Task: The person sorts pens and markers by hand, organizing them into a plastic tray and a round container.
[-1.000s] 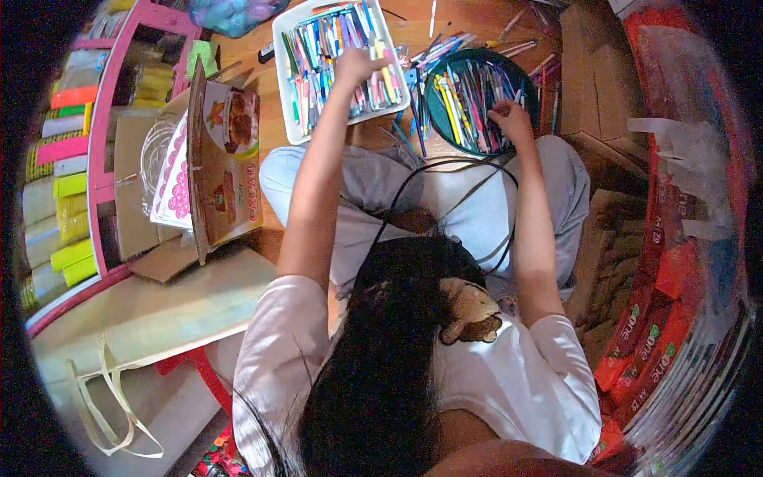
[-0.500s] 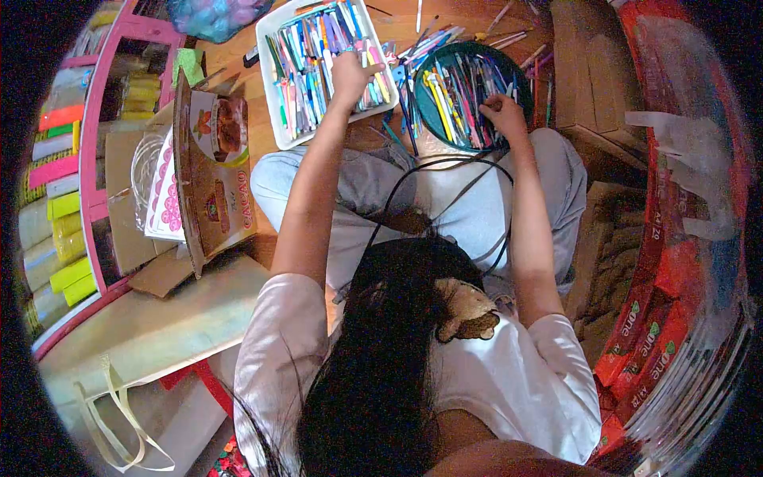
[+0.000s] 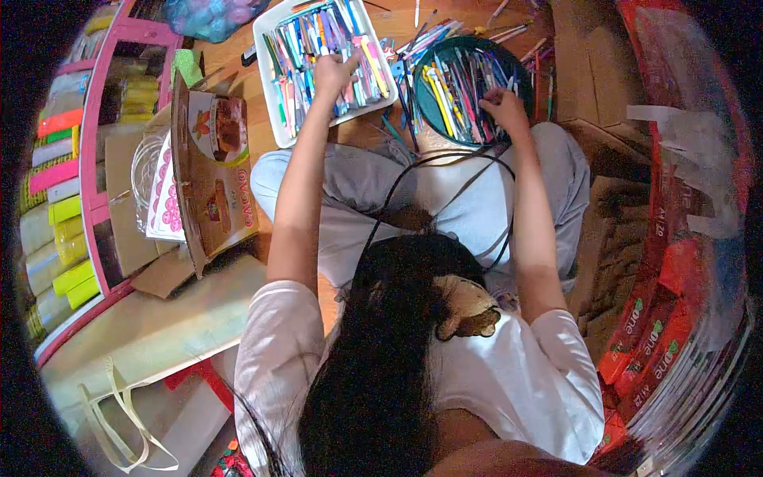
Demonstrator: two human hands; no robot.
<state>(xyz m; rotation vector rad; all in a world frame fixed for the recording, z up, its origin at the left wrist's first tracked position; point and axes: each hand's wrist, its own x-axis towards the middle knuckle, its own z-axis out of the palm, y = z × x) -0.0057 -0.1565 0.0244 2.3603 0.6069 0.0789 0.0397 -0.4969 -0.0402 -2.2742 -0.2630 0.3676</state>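
A white rectangular tray full of pens and markers lies on the floor at the upper middle. My left hand is over the pens in this tray, fingers apart; I cannot make out anything held in it. To the right, a round dark green tray holds many pens and pencils. My right hand is at this tray's right side with its fingers pinched together at the pens; what they hold is too small to name.
Loose pens lie on the wooden floor around the green tray. Cardboard boxes stand at the left beside a pink shelf. Another cardboard box and red packs are on the right. A black cable loops over my lap.
My left hand has moved slightly left and down over the white tray, and its fingers have spread. My right hand has shifted slightly upward at the green tray.
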